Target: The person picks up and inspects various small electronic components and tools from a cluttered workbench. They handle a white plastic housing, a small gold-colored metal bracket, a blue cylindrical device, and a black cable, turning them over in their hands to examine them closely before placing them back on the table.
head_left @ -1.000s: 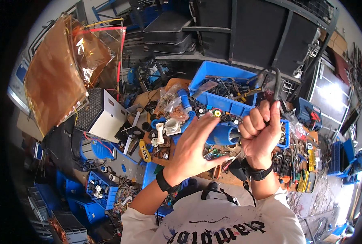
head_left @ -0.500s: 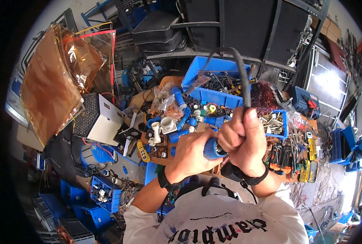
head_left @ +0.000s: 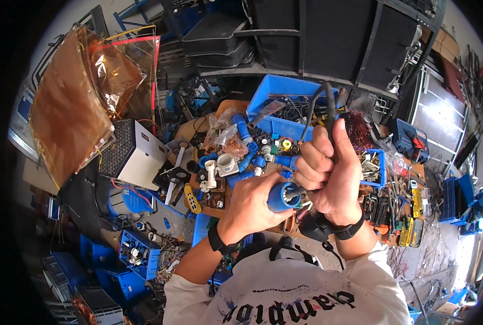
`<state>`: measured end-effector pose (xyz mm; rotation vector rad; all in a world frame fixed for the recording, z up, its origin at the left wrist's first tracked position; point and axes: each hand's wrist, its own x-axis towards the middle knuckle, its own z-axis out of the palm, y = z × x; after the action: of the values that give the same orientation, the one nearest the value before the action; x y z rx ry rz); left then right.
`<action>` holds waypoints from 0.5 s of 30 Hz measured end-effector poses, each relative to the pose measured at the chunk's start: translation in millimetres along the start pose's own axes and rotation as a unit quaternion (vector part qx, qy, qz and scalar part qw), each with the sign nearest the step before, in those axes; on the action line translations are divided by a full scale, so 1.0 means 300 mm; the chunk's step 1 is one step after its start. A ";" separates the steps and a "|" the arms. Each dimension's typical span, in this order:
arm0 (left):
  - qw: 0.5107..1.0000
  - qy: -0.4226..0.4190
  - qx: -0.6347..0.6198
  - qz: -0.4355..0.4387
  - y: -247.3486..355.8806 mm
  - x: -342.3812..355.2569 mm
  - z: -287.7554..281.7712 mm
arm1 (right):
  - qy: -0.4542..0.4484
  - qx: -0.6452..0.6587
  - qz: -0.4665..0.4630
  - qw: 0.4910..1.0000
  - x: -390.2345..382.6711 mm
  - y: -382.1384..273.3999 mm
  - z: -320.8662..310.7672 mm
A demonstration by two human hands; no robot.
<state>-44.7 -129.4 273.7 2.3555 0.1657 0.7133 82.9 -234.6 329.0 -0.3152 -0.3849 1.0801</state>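
My left hand (head_left: 247, 205) is wrapped round a blue round plastic connector housing (head_left: 277, 199), its open end facing right. A ring of pale teeth shows inside that opening. My right hand (head_left: 331, 176) is closed round a thick black cable (head_left: 330, 103), thumb pointing up. Above the fist the cable bends over in a loop and hangs back down. Below the fist a dark stretch of it runs into the mouth of the housing; how deep it reaches is hidden. Both hands are held over the near side of the cluttered workbench.
A blue crate (head_left: 290, 130) of cables stands at the back of the bench. White and blue pipe fittings (head_left: 227, 164) lie left of my hands, with a yellow power strip (head_left: 191, 199). To the right are a blue tray (head_left: 372, 168) of metal parts and several hand tools (head_left: 385, 212).
My right hand has opened a gap from the housing, moving up and right along with the cable. More cable now shows between the fist and the housing. The loop above looks shorter.
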 end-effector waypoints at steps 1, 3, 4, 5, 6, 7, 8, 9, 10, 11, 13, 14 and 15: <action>1.000 0.002 0.002 0.001 0.006 -0.001 0.001 | -0.001 -0.017 -0.016 1.000 -0.005 0.007 0.011; 1.000 0.006 0.004 0.001 0.016 -0.010 0.002 | -0.002 -0.049 -0.045 0.998 -0.016 0.022 0.021; 1.000 0.015 0.012 0.008 0.014 -0.012 0.000 | 0.002 -0.065 -0.046 0.997 -0.013 0.031 0.022; 1.000 0.012 0.011 -0.003 0.013 -0.025 0.002 | -0.002 -0.064 -0.045 0.997 -0.018 0.051 0.009; 1.000 0.010 0.009 -0.010 0.010 -0.033 0.006 | 0.004 -0.102 -0.053 0.993 -0.027 0.063 0.004; 1.000 0.009 0.008 -0.016 0.008 -0.037 0.009 | 0.010 -0.141 -0.062 0.988 -0.032 0.071 0.001; 1.000 0.010 0.011 -0.015 0.008 -0.034 0.007 | 0.012 -0.145 -0.066 0.987 -0.030 0.075 -0.003; 1.000 0.010 0.015 -0.017 0.009 -0.036 0.006 | 0.016 -0.148 -0.068 0.987 -0.032 0.081 -0.008; 1.000 0.010 0.018 -0.018 0.010 -0.040 0.005 | 0.020 -0.150 -0.071 0.986 -0.035 0.088 -0.014; 1.000 0.008 0.022 -0.020 0.006 -0.049 0.008 | 0.014 -0.151 -0.074 0.986 -0.040 0.097 -0.020; 0.999 0.003 0.031 -0.021 -0.006 -0.062 0.013 | 0.001 -0.154 -0.084 0.985 -0.046 0.115 -0.029; 0.999 0.003 0.037 -0.024 -0.005 -0.067 0.014 | 0.011 -0.147 -0.083 0.986 -0.050 0.121 -0.032; 0.999 0.004 0.042 -0.025 -0.004 -0.068 0.016 | 0.004 -0.153 -0.086 0.984 -0.049 0.127 -0.035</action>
<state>-59.1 -137.2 260.7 2.4192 0.2625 0.7030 51.5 -231.9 301.0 -0.5488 -0.5623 0.8494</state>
